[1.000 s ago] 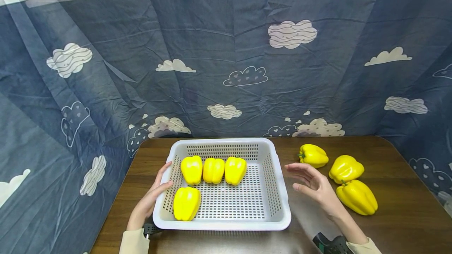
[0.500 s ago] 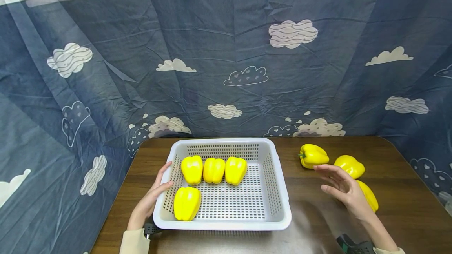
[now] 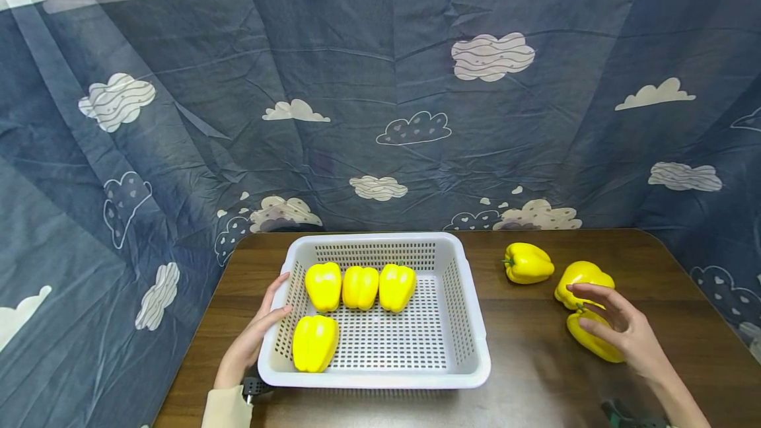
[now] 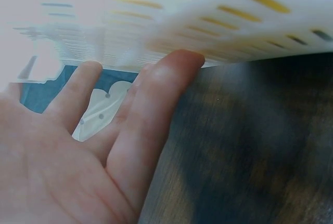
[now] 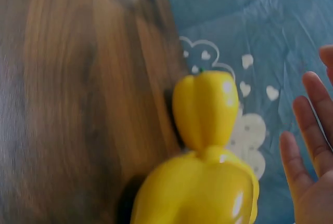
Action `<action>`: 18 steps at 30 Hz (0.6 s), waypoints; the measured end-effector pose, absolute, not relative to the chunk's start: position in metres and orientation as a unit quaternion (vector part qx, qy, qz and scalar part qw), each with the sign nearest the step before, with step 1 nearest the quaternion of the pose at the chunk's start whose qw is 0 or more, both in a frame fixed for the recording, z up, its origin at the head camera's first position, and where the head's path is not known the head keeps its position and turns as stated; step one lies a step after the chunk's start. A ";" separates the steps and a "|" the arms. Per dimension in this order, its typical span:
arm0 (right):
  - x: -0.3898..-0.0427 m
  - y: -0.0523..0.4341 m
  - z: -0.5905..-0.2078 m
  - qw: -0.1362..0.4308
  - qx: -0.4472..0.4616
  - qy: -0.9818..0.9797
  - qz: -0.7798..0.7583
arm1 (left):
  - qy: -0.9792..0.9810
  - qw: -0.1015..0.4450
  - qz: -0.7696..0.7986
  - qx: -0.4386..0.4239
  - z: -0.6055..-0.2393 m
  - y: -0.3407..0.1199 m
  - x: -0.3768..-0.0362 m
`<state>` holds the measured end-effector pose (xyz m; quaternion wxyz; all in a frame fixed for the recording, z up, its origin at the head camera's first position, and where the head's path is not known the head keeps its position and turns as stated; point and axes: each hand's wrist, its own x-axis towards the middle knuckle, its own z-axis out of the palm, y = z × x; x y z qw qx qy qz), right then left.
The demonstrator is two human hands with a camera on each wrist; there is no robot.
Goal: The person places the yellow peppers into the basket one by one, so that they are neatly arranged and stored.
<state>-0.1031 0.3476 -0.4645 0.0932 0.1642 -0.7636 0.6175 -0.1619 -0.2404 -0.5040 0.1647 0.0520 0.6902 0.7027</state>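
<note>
Seven glossy yellow bell peppers: four in the white perforated plastic basket (image 3: 470, 322) at lower centre, three on the dark wood-grain table (image 3: 535, 375) at lower right. The left hand (image 3: 252, 339) rests flat-fingered against the basket's wall. The right hand (image 3: 621, 329) hovers spread, seemingly just touching the nearest yellow pepper (image 3: 588, 341). Behind hangs a creased blue cloud-print cloth (image 3: 380, 84).
</note>
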 end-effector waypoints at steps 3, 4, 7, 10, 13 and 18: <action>-0.101 0.355 -0.468 0.099 0.146 -0.789 0.589 | 0.692 0.165 0.701 0.052 -0.504 -0.240 -0.162; -0.101 0.357 -0.469 0.100 0.145 -0.791 0.586 | 0.692 0.165 0.701 0.052 -0.504 -0.240 -0.162; -0.100 0.364 -0.472 0.106 0.144 -0.795 0.580 | 0.691 0.165 0.702 0.052 -0.503 -0.240 -0.162; -0.099 0.371 -0.477 0.113 0.143 -0.797 0.576 | 0.690 0.166 0.703 0.052 -0.503 -0.240 -0.162; -0.097 0.378 -0.482 0.113 0.142 -0.793 0.581 | 0.687 0.167 0.705 0.051 -0.503 -0.240 -0.162; -0.097 0.389 -0.491 0.104 0.149 -0.757 0.628 | 0.685 0.168 0.708 0.050 -0.503 -0.240 -0.162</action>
